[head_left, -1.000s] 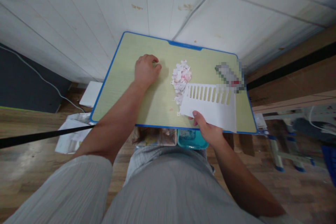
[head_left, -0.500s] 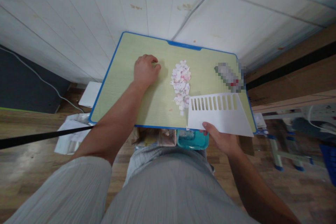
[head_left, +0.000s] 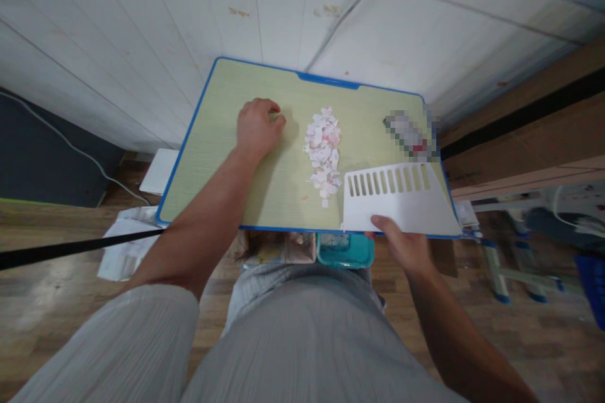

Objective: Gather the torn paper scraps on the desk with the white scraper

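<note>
Over the left half of the pale green tabletop [head_left: 208,138] rests my left hand [head_left: 259,129], its fingers loosely curled with a gap between thumb and forefinger. Nothing shows in it. To its right, apart from it, lies a long heap of small torn paper scraps [head_left: 324,150], mostly white with some pink. My right hand [head_left: 401,242] grips a white slotted panel [head_left: 401,211] by its near edge, thumb on top and fingers hidden beneath. The panel's slots face the far side, and its left end is just right of the scraps.
A pixelated item [head_left: 409,135] lies at the tabletop's right. Below the front edge are a teal plastic basket [head_left: 350,255] and a brown box [head_left: 278,249]. A white wall [head_left: 278,6] stands behind, and cardboard [head_left: 529,119] rises at the right.
The white panel in my right hand has shifted slightly right, away from the paper scraps, and sits flatter over the tabletop. My left hand keeps its place. The whole view has shifted slightly.
</note>
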A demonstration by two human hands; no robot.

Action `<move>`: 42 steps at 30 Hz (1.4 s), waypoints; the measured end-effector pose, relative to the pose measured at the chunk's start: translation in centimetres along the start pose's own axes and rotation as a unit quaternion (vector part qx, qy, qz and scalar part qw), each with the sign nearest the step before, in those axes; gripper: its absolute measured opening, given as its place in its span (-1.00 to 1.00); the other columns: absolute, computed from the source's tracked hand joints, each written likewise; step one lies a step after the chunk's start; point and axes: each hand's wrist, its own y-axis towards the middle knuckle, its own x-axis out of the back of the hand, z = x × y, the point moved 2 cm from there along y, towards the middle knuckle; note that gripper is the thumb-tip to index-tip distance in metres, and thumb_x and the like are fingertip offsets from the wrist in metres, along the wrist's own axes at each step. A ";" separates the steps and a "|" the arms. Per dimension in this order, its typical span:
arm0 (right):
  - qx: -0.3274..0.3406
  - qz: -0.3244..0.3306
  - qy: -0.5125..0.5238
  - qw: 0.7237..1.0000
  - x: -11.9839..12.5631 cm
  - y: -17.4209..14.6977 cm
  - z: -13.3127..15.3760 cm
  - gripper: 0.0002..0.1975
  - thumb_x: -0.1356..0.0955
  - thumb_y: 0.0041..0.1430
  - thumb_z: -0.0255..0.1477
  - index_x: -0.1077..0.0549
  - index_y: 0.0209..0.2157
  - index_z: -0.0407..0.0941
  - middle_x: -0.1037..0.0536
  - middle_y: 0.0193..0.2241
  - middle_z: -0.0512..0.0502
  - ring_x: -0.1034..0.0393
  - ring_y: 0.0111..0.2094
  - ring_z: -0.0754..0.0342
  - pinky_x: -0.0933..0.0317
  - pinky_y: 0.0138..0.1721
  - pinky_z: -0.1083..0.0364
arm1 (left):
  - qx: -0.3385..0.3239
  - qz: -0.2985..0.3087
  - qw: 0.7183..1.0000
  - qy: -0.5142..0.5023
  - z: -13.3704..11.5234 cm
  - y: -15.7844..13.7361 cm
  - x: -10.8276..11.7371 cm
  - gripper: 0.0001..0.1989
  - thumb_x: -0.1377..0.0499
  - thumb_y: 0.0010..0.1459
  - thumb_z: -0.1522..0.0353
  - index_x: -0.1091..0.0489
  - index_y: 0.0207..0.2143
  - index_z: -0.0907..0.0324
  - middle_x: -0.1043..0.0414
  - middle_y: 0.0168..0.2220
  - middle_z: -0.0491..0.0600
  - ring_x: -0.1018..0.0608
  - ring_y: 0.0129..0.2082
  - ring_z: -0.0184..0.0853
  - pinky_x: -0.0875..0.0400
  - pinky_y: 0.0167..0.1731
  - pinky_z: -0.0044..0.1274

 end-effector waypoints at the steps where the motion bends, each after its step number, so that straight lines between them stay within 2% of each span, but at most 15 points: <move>1: 0.006 -0.006 0.002 1.000 -0.1 0.0 0.2 -0.54 -0.57 0.23 0.03 -0.55 -0.60 0.09 -0.65 -0.55 -0.11 -0.61 -0.38 -0.21 -0.62 -0.11 -0.16 | -0.005 -0.003 1.000 0.004 0.0 0.0 0.0 -0.87 -0.30 0.34 0.35 -0.58 -0.08 0.03 -0.67 0.10 0.11 -0.61 0.24 0.14 -0.43 0.43 -0.04; 5: 0.041 0.005 -0.006 0.999 -1.5 0.7 1.1 -0.46 -0.51 0.32 0.08 -0.52 -0.63 0.09 -0.64 -0.56 -0.12 -0.61 -0.37 -0.19 -0.61 -0.06 -0.14 | -0.016 -0.009 1.000 0.003 0.5 0.1 -0.3 -0.87 -0.30 0.38 0.32 -0.59 -0.05 0.07 -0.68 0.13 0.12 -0.59 0.26 0.10 -0.41 0.42 -0.06; 12: 0.079 0.015 -0.022 0.997 -3.4 1.9 1.3 -0.38 -0.48 0.34 0.18 -0.50 -0.65 0.09 -0.70 -0.49 -0.16 -0.66 -0.34 -0.19 -0.61 -0.04 -0.15 | -0.012 -0.006 1.000 -0.007 0.8 0.2 -0.6 -0.86 -0.28 0.44 0.27 -0.57 -0.03 0.08 -0.67 0.14 0.08 -0.57 0.28 0.04 -0.37 0.43 -0.11; 15: 0.059 0.018 -0.026 0.998 -3.0 1.8 1.0 -0.40 -0.50 0.32 0.16 -0.51 -0.64 0.09 -0.67 -0.53 -0.14 -0.64 -0.36 -0.19 -0.62 -0.06 -0.14 | -0.007 -0.004 1.000 0.002 0.5 0.1 -0.4 -0.84 -0.28 0.41 0.29 -0.59 -0.03 0.10 -0.67 0.15 0.09 -0.58 0.26 0.04 -0.38 0.43 -0.11; 20: 0.017 0.018 0.007 1.000 -1.4 1.5 0.5 -0.58 -0.57 0.21 -0.05 -0.53 -0.61 0.08 -0.62 -0.59 -0.08 -0.55 -0.47 -0.14 -0.58 -0.24 -0.10 | -0.011 -0.008 1.000 0.008 0.2 0.1 -0.2 -0.84 -0.29 0.35 0.30 -0.61 -0.05 0.05 -0.70 0.13 0.12 -0.62 0.23 0.11 -0.45 0.41 -0.08; 23: 0.028 0.034 0.040 0.998 -1.0 1.4 0.3 -0.58 -0.55 0.25 -0.07 -0.52 -0.60 0.09 -0.60 -0.59 -0.06 -0.53 -0.47 -0.12 -0.59 -0.20 -0.10 | -0.011 -0.010 1.000 0.013 0.3 0.1 -0.3 -0.84 -0.29 0.37 0.31 -0.60 -0.04 0.07 -0.70 0.15 0.12 -0.62 0.24 0.08 -0.44 0.41 -0.09; 26: 0.035 0.040 0.027 0.998 -0.9 1.3 0.1 -0.53 -0.53 0.30 -0.04 -0.52 -0.62 0.08 -0.61 -0.56 -0.09 -0.56 -0.42 -0.13 -0.59 -0.14 -0.10 | -0.010 -0.019 1.000 0.002 0.5 0.1 -0.4 -0.86 -0.29 0.37 0.31 -0.58 -0.05 0.06 -0.70 0.14 0.10 -0.61 0.25 0.06 -0.43 0.42 -0.11; 33: 0.017 0.023 0.069 0.997 -1.0 1.0 0.4 -0.65 -0.57 0.16 -0.15 -0.52 -0.60 0.06 -0.57 -0.62 -0.04 -0.48 -0.52 -0.09 -0.53 -0.35 -0.07 | -0.016 -0.025 1.000 -0.009 0.8 0.2 -0.5 -0.91 -0.31 0.36 0.31 -0.54 -0.09 0.03 -0.69 0.09 0.06 -0.61 0.23 0.06 -0.45 0.41 -0.09; 38: 0.011 0.009 0.049 0.999 -0.7 0.9 0.3 -0.59 -0.60 0.18 -0.02 -0.55 -0.57 0.07 -0.60 -0.59 -0.06 -0.53 -0.46 -0.14 -0.58 -0.28 -0.10 | -0.012 -0.012 1.000 -0.013 0.7 0.2 -0.3 -0.88 -0.28 0.43 0.20 -0.52 -0.10 0.02 -0.69 0.09 0.03 -0.58 0.25 0.04 -0.41 0.42 -0.10; 42: 0.033 0.014 0.003 0.999 -1.0 1.3 0.6 -0.49 -0.54 0.29 0.06 -0.52 -0.62 0.08 -0.63 -0.56 -0.11 -0.57 -0.39 -0.19 -0.60 -0.10 -0.16 | -0.001 0.011 1.000 -0.001 0.4 0.1 -0.2 -0.77 -0.22 0.46 0.15 -0.54 -0.03 0.09 -0.67 0.17 0.09 -0.55 0.29 0.00 -0.34 0.43 -0.11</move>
